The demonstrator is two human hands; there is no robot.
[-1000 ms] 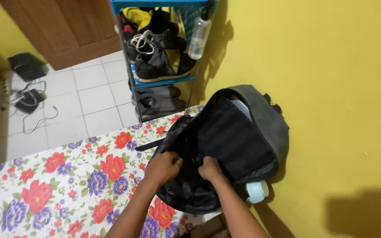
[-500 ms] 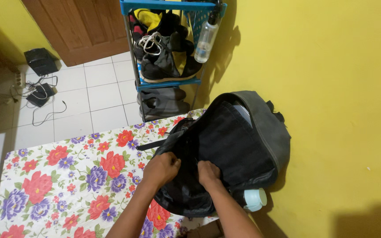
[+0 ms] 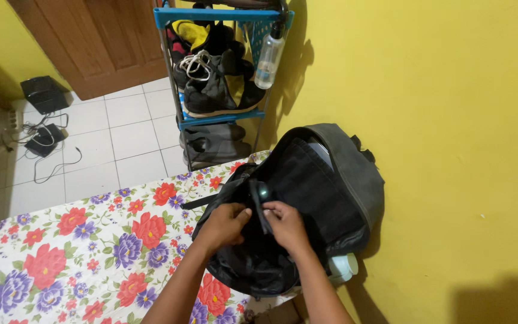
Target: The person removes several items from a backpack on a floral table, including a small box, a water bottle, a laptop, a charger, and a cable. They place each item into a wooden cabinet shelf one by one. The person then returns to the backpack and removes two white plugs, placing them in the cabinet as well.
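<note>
Both hands meet at the open black fabric backpack point(image 3: 313, 198), far right on the flowered table point(image 3: 91, 240), tight against the yellow wall point(image 3: 439, 120); open room lies left. My left hand point(image 3: 226, 223) grips its rim, and my right hand point(image 3: 286, 223) now pinches a thin dark flat item point(image 3: 259, 203), newly lifted out.

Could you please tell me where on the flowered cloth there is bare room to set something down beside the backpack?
The flowered cloth lies bare from its floor-side edge up to the left hand. It is crowded toward the yellow wall, where the open black backpack stands, with both hands, the right hand too, at its opening and a pale bottle wedged beside it.
</note>
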